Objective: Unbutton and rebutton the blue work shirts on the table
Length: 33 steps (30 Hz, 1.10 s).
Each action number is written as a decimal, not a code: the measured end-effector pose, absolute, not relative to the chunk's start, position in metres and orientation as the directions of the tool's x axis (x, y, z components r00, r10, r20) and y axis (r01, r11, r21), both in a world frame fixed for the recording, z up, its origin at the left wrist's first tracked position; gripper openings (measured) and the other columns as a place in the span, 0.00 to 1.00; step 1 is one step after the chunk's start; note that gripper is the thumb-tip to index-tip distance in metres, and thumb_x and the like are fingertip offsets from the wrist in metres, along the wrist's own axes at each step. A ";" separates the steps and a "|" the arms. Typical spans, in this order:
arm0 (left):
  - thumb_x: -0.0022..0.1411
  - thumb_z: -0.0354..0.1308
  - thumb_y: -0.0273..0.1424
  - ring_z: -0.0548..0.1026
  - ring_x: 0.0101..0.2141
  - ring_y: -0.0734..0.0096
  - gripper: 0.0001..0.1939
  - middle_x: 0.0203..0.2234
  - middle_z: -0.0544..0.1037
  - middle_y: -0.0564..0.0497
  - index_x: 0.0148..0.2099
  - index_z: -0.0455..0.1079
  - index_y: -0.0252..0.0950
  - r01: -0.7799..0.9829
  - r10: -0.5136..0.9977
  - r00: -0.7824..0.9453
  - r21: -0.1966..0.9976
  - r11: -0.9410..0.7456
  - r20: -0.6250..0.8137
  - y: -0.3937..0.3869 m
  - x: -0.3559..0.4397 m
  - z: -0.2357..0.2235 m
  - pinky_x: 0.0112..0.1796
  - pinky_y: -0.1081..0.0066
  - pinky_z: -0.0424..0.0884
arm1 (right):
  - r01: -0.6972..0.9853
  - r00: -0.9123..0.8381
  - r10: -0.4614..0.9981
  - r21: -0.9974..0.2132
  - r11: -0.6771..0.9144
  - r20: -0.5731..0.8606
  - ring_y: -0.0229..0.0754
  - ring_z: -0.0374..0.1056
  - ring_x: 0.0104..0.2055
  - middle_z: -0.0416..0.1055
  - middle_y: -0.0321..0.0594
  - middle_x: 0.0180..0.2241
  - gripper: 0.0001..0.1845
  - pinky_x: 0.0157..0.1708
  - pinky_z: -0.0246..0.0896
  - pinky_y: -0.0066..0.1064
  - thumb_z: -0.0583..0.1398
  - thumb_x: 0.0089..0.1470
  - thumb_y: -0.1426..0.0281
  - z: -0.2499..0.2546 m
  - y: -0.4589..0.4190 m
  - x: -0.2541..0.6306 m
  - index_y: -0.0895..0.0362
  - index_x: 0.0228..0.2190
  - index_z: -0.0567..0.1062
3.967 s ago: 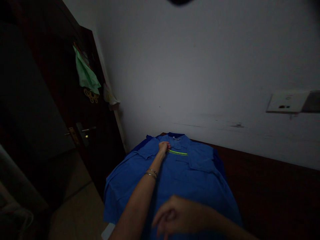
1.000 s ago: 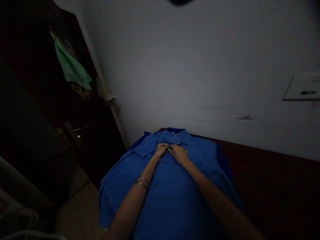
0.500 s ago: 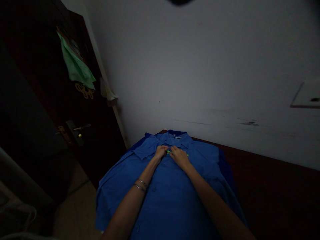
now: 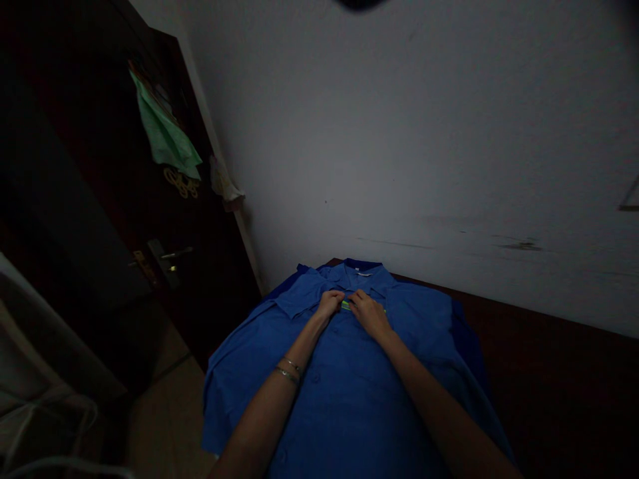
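Observation:
A blue button-up shirt point(image 4: 344, 406) lies spread out, its collar pointing toward the wall. Just below the collar, my left hand point(image 4: 329, 305) pinches the front edge of the shirt with its fingers closed. Close beside it, my right hand point(image 4: 370, 314) also has its fingers curled on the shirt front. A bright yellow-green strip point(image 4: 345, 305) shows between and beneath the hands. Whatever detail sits in the fingertips is too small and dark to make out. Darker blue cloth point(image 4: 468, 339) shows from under the shirt's right side.
The shirt lies on a dark reddish-brown tabletop point(image 4: 559, 372) against a pale wall point(image 4: 399, 133). At the left stands a dark door point(image 4: 210, 286) with a metal handle point(image 4: 177, 253) and a hanging green cloth point(image 4: 167, 136). Tiled floor point(image 4: 164, 412) shows below left.
The view has turned slightly left, so everything sits farther right in the picture. Both hands stay at the same spot on the shirt front, with only slight finger movement.

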<state>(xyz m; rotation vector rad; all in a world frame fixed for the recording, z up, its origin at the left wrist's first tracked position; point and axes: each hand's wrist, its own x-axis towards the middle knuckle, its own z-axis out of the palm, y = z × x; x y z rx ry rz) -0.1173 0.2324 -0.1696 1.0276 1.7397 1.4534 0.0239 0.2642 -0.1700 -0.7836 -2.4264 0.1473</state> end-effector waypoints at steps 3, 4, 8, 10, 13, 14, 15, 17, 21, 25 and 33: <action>0.48 0.53 0.29 0.54 0.12 0.83 0.07 0.08 0.58 0.59 0.22 0.66 0.31 0.146 0.870 -0.493 0.986 0.085 -0.002 0.234 -0.119 -0.171 0.16 0.78 0.48 | 0.513 -0.675 0.543 -0.212 0.832 0.499 0.40 0.65 0.37 0.65 0.42 0.39 0.13 0.28 0.55 0.25 0.47 0.57 0.67 -0.168 0.263 0.024 0.54 0.39 0.68; 0.48 0.54 0.29 0.53 0.11 0.83 0.08 0.08 0.58 0.59 0.22 0.66 0.31 0.141 0.870 -0.493 0.986 0.084 -0.004 0.235 -0.120 -0.172 0.16 0.78 0.48 | 0.516 -0.681 0.536 -0.193 0.835 0.499 0.40 0.65 0.37 0.65 0.42 0.39 0.13 0.28 0.55 0.25 0.46 0.57 0.67 -0.167 0.263 0.023 0.55 0.39 0.68; 0.48 0.54 0.30 0.53 0.11 0.84 0.08 0.09 0.58 0.59 0.23 0.66 0.30 0.120 0.874 -0.485 0.990 0.075 -0.007 0.234 -0.123 -0.172 0.15 0.78 0.47 | 0.491 -0.717 0.484 -0.130 0.862 0.502 0.41 0.63 0.38 0.65 0.44 0.38 0.15 0.29 0.55 0.26 0.44 0.58 0.68 -0.166 0.265 0.022 0.56 0.38 0.68; 0.48 0.54 0.31 0.53 0.11 0.84 0.08 0.09 0.58 0.59 0.23 0.66 0.30 0.116 0.877 -0.480 0.991 0.068 -0.004 0.234 -0.124 -0.173 0.15 0.78 0.47 | 0.463 -0.734 0.454 -0.116 0.879 0.505 0.42 0.62 0.40 0.65 0.45 0.38 0.15 0.29 0.55 0.26 0.44 0.58 0.68 -0.167 0.267 0.022 0.56 0.38 0.69; 0.49 0.55 0.32 0.54 0.11 0.83 0.09 0.08 0.58 0.59 0.23 0.66 0.30 0.120 0.881 -0.473 0.991 0.055 0.008 0.234 -0.125 -0.175 0.14 0.78 0.48 | 0.429 -0.744 0.415 -0.102 0.898 0.524 0.42 0.60 0.41 0.65 0.45 0.38 0.14 0.29 0.55 0.26 0.45 0.58 0.70 -0.168 0.270 0.021 0.57 0.37 0.69; 0.49 0.55 0.32 0.54 0.11 0.83 0.09 0.09 0.58 0.59 0.24 0.67 0.30 0.122 0.881 -0.473 0.991 0.049 0.015 0.234 -0.125 -0.175 0.14 0.78 0.48 | 0.425 -0.742 0.405 -0.092 0.900 0.535 0.42 0.60 0.41 0.65 0.45 0.38 0.14 0.29 0.56 0.26 0.45 0.58 0.70 -0.168 0.271 0.021 0.57 0.37 0.69; 0.49 0.55 0.33 0.55 0.11 0.83 0.09 0.09 0.59 0.59 0.25 0.67 0.30 0.125 0.879 -0.475 0.991 0.042 0.023 0.235 -0.125 -0.176 0.15 0.78 0.48 | 0.429 -0.738 0.399 -0.079 0.900 0.544 0.42 0.60 0.41 0.65 0.45 0.38 0.13 0.28 0.56 0.26 0.46 0.57 0.71 -0.169 0.271 0.021 0.57 0.37 0.69; 0.49 0.55 0.33 0.55 0.11 0.84 0.09 0.10 0.60 0.59 0.27 0.68 0.30 0.129 0.873 -0.485 0.991 0.026 0.040 0.236 -0.124 -0.177 0.15 0.79 0.49 | 0.449 -0.729 0.393 -0.043 0.893 0.561 0.42 0.60 0.41 0.65 0.45 0.38 0.12 0.26 0.55 0.25 0.47 0.57 0.72 -0.170 0.272 0.021 0.57 0.36 0.68; 0.48 0.56 0.33 0.56 0.11 0.84 0.11 0.10 0.61 0.59 0.30 0.70 0.29 0.136 0.859 -0.508 0.991 0.008 0.063 0.235 -0.124 -0.178 0.15 0.79 0.49 | 0.471 -0.719 0.370 0.020 0.882 0.588 0.41 0.61 0.39 0.65 0.43 0.37 0.10 0.24 0.55 0.25 0.47 0.56 0.73 -0.172 0.273 0.019 0.57 0.35 0.67; 0.48 0.57 0.34 0.56 0.11 0.83 0.11 0.08 0.61 0.59 0.28 0.70 0.29 0.149 0.860 -0.506 0.989 0.011 0.067 0.235 -0.125 -0.178 0.14 0.79 0.49 | 0.462 -0.717 0.346 0.041 0.886 0.605 0.40 0.61 0.39 0.65 0.43 0.36 0.11 0.24 0.55 0.24 0.46 0.57 0.72 -0.174 0.275 0.018 0.58 0.34 0.67; 0.45 0.60 0.39 0.56 0.10 0.83 0.15 0.08 0.61 0.59 0.26 0.70 0.30 0.135 0.856 -0.515 0.991 0.017 0.055 0.237 -0.127 -0.180 0.14 0.78 0.48 | 0.404 -0.718 0.298 0.028 0.914 0.630 0.39 0.62 0.38 0.66 0.43 0.35 0.11 0.25 0.56 0.24 0.46 0.57 0.72 -0.173 0.275 0.018 0.59 0.35 0.68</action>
